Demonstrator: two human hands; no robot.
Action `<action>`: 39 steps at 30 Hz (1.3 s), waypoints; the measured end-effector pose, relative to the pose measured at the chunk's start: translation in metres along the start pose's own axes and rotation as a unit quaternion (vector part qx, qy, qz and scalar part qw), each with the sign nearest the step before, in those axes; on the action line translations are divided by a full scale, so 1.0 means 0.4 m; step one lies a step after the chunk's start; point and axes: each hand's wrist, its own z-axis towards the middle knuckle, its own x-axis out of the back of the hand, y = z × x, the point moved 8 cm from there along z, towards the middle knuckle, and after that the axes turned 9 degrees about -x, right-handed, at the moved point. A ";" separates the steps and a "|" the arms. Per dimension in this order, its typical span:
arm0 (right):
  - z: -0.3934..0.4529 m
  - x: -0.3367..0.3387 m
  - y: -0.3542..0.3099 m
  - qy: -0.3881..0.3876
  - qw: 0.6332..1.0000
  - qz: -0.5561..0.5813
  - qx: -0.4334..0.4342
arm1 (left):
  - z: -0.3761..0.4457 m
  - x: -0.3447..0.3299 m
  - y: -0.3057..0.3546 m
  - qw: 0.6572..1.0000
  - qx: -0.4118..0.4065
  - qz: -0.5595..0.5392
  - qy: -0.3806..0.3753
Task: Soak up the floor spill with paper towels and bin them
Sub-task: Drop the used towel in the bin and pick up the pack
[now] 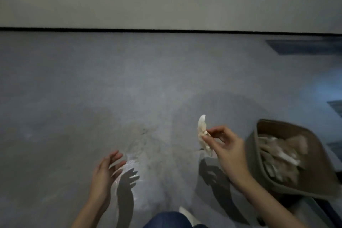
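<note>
A person crouching over a grey concrete floor (92, 79) is pinching a crumpled, damp white paper towel (203, 133) between the thumb and fingertips of the right hand (224, 146). The brown fabric bin (314, 181), already holding used towels, is sitting just to that hand's right. The left hand (104, 174) is hovering open and empty over the faint wet smear (140, 144). Binning appears to be the step in hand; the next move calls for swinging the towel rightward over the rim and letting go.

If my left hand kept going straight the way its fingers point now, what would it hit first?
Probably the wet patch on the floor: the open left hand points forward and right over it. Nothing else shows in that line, though its height is unclear.
</note>
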 end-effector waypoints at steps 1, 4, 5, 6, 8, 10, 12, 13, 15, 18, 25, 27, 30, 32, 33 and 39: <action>-0.011 0.067 -0.051 0.042 0.997 -0.035 0.049 | 0.001 -0.056 0.013 1.000 0.000 0.005 -0.028; -0.051 0.217 -0.175 0.167 0.946 -0.199 0.196 | -0.007 -0.146 0.029 0.997 0.010 0.015 -0.071; -0.065 0.268 -0.196 0.217 0.922 -0.237 0.217 | -0.010 -0.172 0.035 0.996 0.010 0.020 -0.083; -0.076 0.314 -0.202 0.261 0.903 -0.261 0.221 | -0.011 -0.190 0.040 0.996 0.011 0.022 -0.089; -0.087 0.390 -0.177 0.314 0.877 -0.307 0.195 | -0.018 -0.220 0.053 0.994 0.017 0.025 -0.102; -0.058 0.434 -0.090 0.248 0.880 -0.392 0.099 | -0.030 -0.241 0.075 0.993 0.017 0.024 -0.114; -0.025 0.444 0.080 0.020 0.886 -0.455 -0.089 | -0.040 -0.252 0.113 0.992 0.011 0.020 -0.121; -0.032 0.445 0.151 -0.085 0.865 -0.461 -0.181 | -0.040 -0.252 0.133 0.992 0.009 0.018 -0.122; -0.046 0.449 0.214 -0.179 0.827 -0.466 -0.259 | -0.040 -0.248 0.171 0.991 0.004 0.024 -0.128; -0.030 0.437 0.218 -0.187 0.810 -0.471 -0.295 | -0.028 -0.240 0.214 0.990 -0.010 0.029 -0.135; -0.023 0.427 0.254 -0.197 0.752 -0.469 -0.420 | -0.028 -0.253 0.245 0.990 -0.013 0.040 -0.137; -0.032 0.420 0.251 -0.211 0.759 -0.449 -0.422 | -0.040 -0.266 0.238 0.988 -0.009 0.047 -0.148; -0.037 0.411 0.233 -0.209 0.789 -0.449 -0.364 | -0.068 -0.295 0.239 0.984 0.000 0.048 -0.171; -0.040 0.420 0.203 -0.166 0.822 -0.443 -0.317 | -0.084 -0.320 0.251 0.981 0.008 0.046 -0.188; -0.043 0.423 0.184 -0.151 0.837 -0.435 -0.295 | -0.090 -0.332 0.259 0.979 0.012 0.047 -0.196; -0.094 0.390 -0.067 -0.133 0.913 -0.351 -0.161 | -0.097 -0.384 0.339 0.973 0.005 0.051 -0.224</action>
